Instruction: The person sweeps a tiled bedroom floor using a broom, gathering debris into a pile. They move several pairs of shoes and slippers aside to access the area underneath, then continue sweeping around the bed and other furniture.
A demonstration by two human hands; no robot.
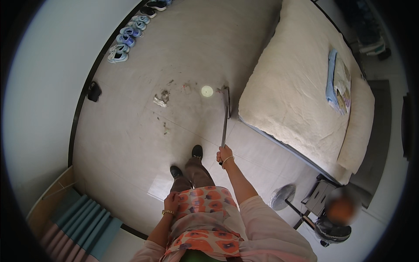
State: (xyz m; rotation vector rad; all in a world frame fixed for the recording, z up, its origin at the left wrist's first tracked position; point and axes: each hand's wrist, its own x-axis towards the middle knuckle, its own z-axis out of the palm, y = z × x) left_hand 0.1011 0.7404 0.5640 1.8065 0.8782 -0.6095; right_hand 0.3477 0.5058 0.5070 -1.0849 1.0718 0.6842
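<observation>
My right hand (225, 155) is closed around the handle of a broom (224, 127), whose head (228, 101) rests on the floor near the bed's corner, with a bit of debris at its far end. My left hand (171, 201) lies against the patterned apron (209, 199) at my waist; its fingers look curled, and whether they grip the cloth is unclear. Left of the broom, a pile of dust and hair (164, 95) lies beside a crumpled white scrap (159, 102). Small debris (166, 129) is scattered nearer my feet. A pale round spot (207, 91) shows on the floor.
A bed with a cream cover (288, 82) stands at the right, bearing folded clothes (338, 85). Several shoes (126, 40) line the left wall, with a black shoe (94, 91) apart. A plastic-covered stand fan (283, 197) is at lower right, a teal and pink curtain (81, 226) at lower left.
</observation>
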